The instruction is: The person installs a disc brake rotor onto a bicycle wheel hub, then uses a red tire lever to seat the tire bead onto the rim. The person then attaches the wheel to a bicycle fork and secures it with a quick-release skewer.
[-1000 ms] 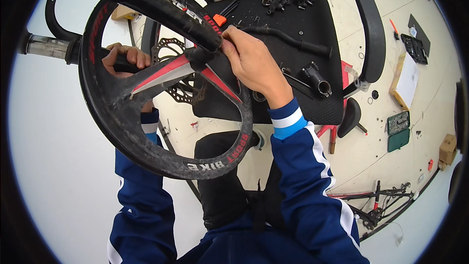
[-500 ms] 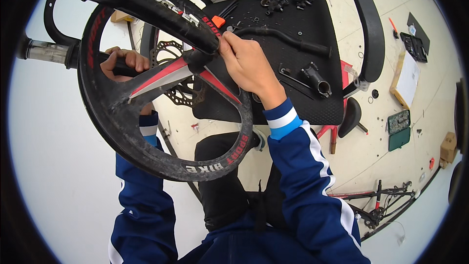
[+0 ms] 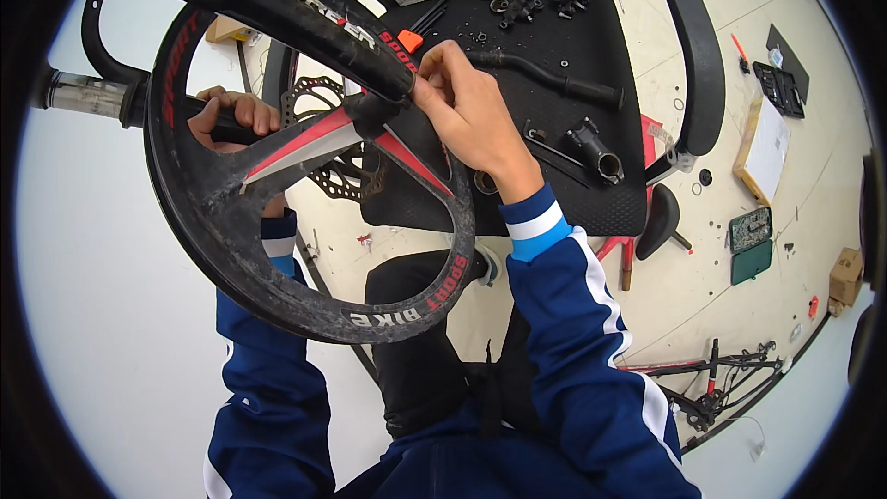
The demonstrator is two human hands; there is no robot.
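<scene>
A black bicycle wheel [image 3: 226, 263] with red and silver spokes stands tilted in front of me, between the two legs of a suspension fork [image 3: 286, 18]. My left hand [image 3: 236, 117] is wrapped round the farther-left black fork leg, reaching from behind the rim. At the hub end of the nearer leg, my right hand [image 3: 469, 111] is closed in a pinch, thumb tip against the leg's lower end. Whatever lies between those fingers is hidden. A slotted brake disc [image 3: 356, 176] shows behind the spokes.
A black office chair [image 3: 591, 208] holds a bent handlebar piece [image 3: 550, 76], a stem [image 3: 591, 150], a hex key [image 3: 545, 140] and small parts. On the floor lie a green case [image 3: 750, 245], a saddle [image 3: 660, 222], a bike frame [image 3: 711, 379] and a white-topped box [image 3: 762, 148].
My right hand has turned at the fork end, its knuckles rising and its fingers curling differently. My left hand keeps its grip, and the wheel has barely shifted.
</scene>
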